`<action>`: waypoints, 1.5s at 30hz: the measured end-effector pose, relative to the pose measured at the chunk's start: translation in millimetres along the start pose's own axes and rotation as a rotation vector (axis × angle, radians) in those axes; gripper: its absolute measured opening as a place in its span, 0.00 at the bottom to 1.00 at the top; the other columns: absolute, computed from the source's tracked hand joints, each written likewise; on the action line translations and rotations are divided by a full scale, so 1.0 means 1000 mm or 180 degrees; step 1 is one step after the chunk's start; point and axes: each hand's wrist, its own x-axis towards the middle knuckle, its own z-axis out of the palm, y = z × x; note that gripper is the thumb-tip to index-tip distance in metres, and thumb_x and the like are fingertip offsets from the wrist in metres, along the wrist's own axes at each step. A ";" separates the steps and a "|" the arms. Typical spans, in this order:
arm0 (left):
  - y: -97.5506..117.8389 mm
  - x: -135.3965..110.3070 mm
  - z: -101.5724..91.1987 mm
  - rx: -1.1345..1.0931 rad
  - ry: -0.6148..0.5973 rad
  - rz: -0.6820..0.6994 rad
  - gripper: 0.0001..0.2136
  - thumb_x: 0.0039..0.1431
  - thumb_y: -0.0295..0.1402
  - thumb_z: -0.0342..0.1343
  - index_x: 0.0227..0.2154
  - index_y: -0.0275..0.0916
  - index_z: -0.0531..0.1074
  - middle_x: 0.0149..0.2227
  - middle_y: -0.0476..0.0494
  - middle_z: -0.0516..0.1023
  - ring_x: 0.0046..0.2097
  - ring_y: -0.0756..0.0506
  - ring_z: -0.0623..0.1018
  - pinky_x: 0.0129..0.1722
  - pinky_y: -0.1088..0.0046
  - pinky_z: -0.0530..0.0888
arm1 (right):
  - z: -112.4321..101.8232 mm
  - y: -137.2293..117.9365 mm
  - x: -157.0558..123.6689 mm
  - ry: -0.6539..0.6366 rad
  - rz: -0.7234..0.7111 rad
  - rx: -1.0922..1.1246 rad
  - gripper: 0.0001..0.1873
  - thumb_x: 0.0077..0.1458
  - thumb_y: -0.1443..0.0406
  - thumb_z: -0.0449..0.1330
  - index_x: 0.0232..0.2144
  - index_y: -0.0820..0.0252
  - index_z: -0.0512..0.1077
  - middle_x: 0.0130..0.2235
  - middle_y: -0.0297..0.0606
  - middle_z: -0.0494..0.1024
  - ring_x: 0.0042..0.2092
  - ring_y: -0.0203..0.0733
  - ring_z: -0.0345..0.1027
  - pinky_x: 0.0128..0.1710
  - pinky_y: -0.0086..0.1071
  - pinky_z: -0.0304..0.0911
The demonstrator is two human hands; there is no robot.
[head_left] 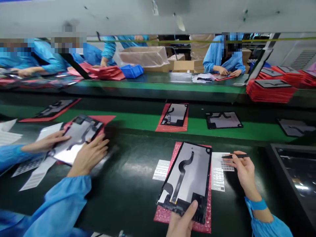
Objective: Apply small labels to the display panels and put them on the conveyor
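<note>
Green tabletop, screen panel on pink bubble wrap toward its near edge. Left hand's grip is pinching the panel's bottom edge; right hand's got a black pen-like tool pinched by some label sheets.

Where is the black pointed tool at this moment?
In the head view, the black pointed tool is at the right, held in the right hand, its tip appearing over the white label sheet beside the display panel.
</note>
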 end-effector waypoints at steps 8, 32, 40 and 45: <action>-0.017 0.002 -0.003 0.2103 -0.1093 0.0882 0.31 0.62 0.62 0.48 0.44 0.38 0.79 0.41 0.42 0.83 0.52 0.38 0.84 0.47 0.48 0.79 | -0.050 -0.011 -0.039 -0.0966 0.0607 -0.0737 0.24 0.61 0.47 0.71 0.44 0.59 0.72 0.38 0.45 0.84 0.39 0.52 0.84 0.36 0.38 0.81; -0.192 -0.095 0.242 0.4465 -0.2681 0.2661 0.44 0.63 0.68 0.48 0.65 0.34 0.68 0.73 0.30 0.60 0.72 0.27 0.62 0.69 0.50 0.60 | -0.065 -0.007 -0.093 -0.1039 0.0609 -0.1756 0.15 0.68 0.52 0.65 0.47 0.55 0.74 0.45 0.44 0.83 0.42 0.50 0.83 0.35 0.34 0.81; -0.198 -0.091 0.240 0.4341 -0.2606 0.2781 0.49 0.56 0.74 0.48 0.64 0.34 0.70 0.73 0.31 0.62 0.71 0.29 0.63 0.69 0.52 0.62 | -0.061 -0.013 -0.087 -0.0968 0.0652 -0.1375 0.14 0.66 0.54 0.68 0.43 0.57 0.75 0.41 0.44 0.85 0.37 0.49 0.84 0.38 0.37 0.82; -0.184 -0.094 0.241 0.4292 -0.2578 0.2795 0.46 0.59 0.71 0.49 0.63 0.34 0.70 0.72 0.30 0.64 0.71 0.29 0.64 0.69 0.53 0.64 | -0.053 -0.022 -0.078 -0.0734 0.0632 -0.0847 0.13 0.65 0.55 0.69 0.43 0.57 0.75 0.39 0.44 0.86 0.34 0.49 0.84 0.37 0.38 0.83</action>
